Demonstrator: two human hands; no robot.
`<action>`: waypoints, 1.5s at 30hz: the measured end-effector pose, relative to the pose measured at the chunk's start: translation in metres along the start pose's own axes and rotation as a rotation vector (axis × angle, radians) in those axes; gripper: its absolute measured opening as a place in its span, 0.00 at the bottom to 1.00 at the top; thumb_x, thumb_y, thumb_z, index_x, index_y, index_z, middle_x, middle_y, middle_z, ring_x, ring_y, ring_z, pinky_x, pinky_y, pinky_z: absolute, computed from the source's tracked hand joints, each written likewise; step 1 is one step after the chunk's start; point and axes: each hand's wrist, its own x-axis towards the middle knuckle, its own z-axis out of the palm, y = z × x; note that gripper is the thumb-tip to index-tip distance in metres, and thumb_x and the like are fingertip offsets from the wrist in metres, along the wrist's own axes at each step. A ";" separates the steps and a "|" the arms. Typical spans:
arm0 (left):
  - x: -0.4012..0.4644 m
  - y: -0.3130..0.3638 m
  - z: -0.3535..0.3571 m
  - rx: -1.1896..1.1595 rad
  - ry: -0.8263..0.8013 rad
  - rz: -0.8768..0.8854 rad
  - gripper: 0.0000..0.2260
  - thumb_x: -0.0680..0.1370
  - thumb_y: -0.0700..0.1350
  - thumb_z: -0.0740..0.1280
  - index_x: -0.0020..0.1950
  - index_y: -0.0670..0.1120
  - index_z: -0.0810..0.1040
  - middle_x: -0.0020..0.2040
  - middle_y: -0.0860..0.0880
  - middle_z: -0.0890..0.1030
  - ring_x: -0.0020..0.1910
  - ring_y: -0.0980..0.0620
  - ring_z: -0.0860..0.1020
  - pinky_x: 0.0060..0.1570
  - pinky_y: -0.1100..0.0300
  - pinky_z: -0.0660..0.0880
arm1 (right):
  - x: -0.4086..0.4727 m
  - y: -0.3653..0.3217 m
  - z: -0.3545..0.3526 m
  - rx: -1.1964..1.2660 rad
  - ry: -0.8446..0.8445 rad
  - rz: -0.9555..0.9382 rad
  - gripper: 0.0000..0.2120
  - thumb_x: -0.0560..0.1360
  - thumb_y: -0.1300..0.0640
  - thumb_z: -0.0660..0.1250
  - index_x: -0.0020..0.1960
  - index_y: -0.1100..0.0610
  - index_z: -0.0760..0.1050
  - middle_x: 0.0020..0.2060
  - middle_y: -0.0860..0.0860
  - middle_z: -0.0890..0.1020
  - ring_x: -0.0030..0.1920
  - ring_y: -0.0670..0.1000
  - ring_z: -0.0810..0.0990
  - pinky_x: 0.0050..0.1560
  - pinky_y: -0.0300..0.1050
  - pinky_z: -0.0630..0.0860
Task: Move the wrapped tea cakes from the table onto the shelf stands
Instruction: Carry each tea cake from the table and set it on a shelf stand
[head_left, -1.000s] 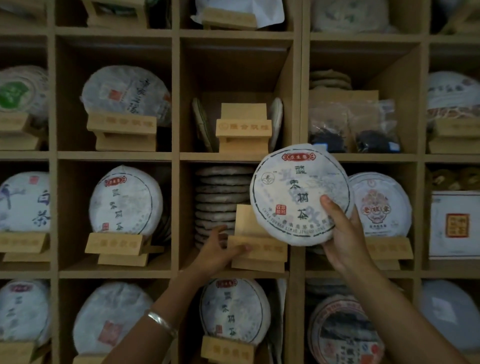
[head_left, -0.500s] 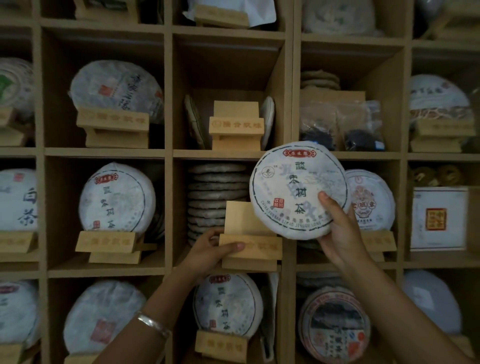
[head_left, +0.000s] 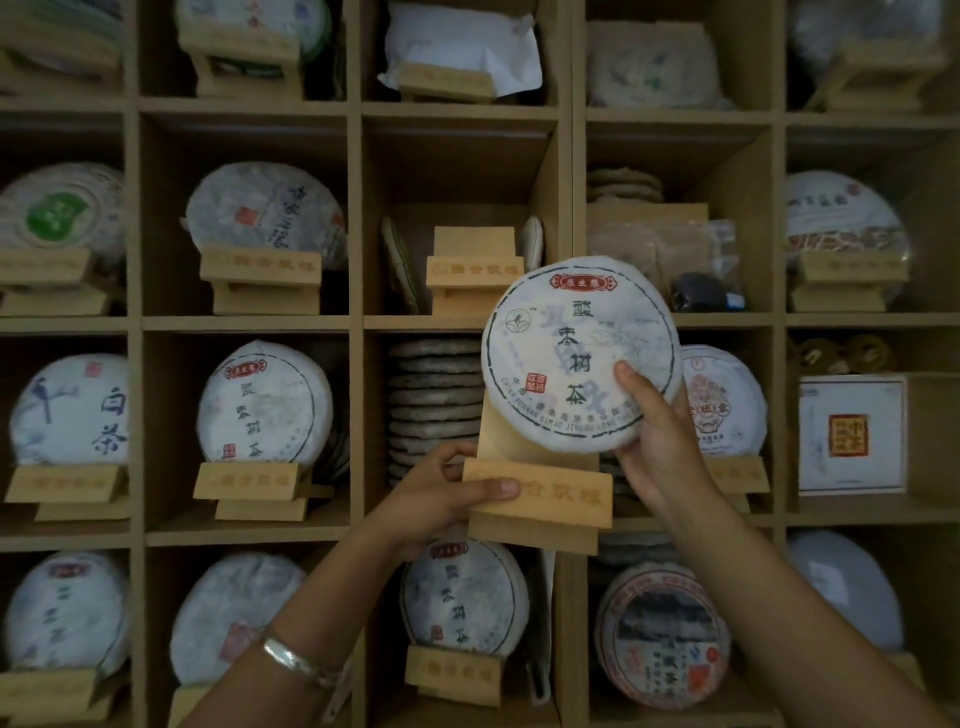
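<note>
A round tea cake (head_left: 576, 353) in white paper with dark characters and a red label is gripped at its lower right edge by my right hand (head_left: 657, 441). It is held upright, its lower edge against the backboard of a light wooden stand (head_left: 540, 493). My left hand (head_left: 441, 493) grips that stand at its left end, thumb across the front bar, in front of the middle cubby of the wooden shelf (head_left: 358, 322). A silver bangle is on my left wrist.
A stack of bare tea cakes (head_left: 434, 400) fills the cubby behind the stand. An empty stand (head_left: 470, 270) sits in the cubby above. Neighbouring cubbies hold wrapped cakes on stands (head_left: 265, 410), bagged tea (head_left: 701, 275) and a white box (head_left: 852, 436).
The stand in my left hand has come forward and slightly right out of the cubby. The cake in my right hand has stayed just above it, now resting against its backboard.
</note>
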 end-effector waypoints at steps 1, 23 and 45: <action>-0.002 0.003 0.003 -0.009 0.003 0.005 0.30 0.59 0.51 0.82 0.58 0.49 0.77 0.41 0.58 0.86 0.39 0.60 0.84 0.34 0.65 0.78 | -0.001 -0.001 0.001 -0.013 0.007 -0.003 0.24 0.77 0.63 0.67 0.71 0.54 0.70 0.63 0.55 0.81 0.61 0.54 0.81 0.53 0.54 0.82; -0.025 0.018 0.029 -0.080 0.059 0.069 0.33 0.57 0.51 0.84 0.59 0.53 0.78 0.46 0.59 0.86 0.43 0.60 0.84 0.33 0.68 0.78 | -0.002 -0.038 -0.033 -0.744 -0.042 -0.043 0.05 0.71 0.49 0.75 0.43 0.50 0.83 0.41 0.44 0.87 0.42 0.43 0.85 0.34 0.32 0.78; -0.031 0.023 0.034 -0.104 0.042 0.096 0.30 0.57 0.51 0.81 0.58 0.54 0.79 0.47 0.56 0.86 0.43 0.59 0.85 0.33 0.67 0.78 | 0.004 -0.026 -0.009 -0.628 0.131 -0.138 0.09 0.72 0.46 0.74 0.46 0.51 0.82 0.40 0.46 0.87 0.40 0.42 0.85 0.36 0.37 0.81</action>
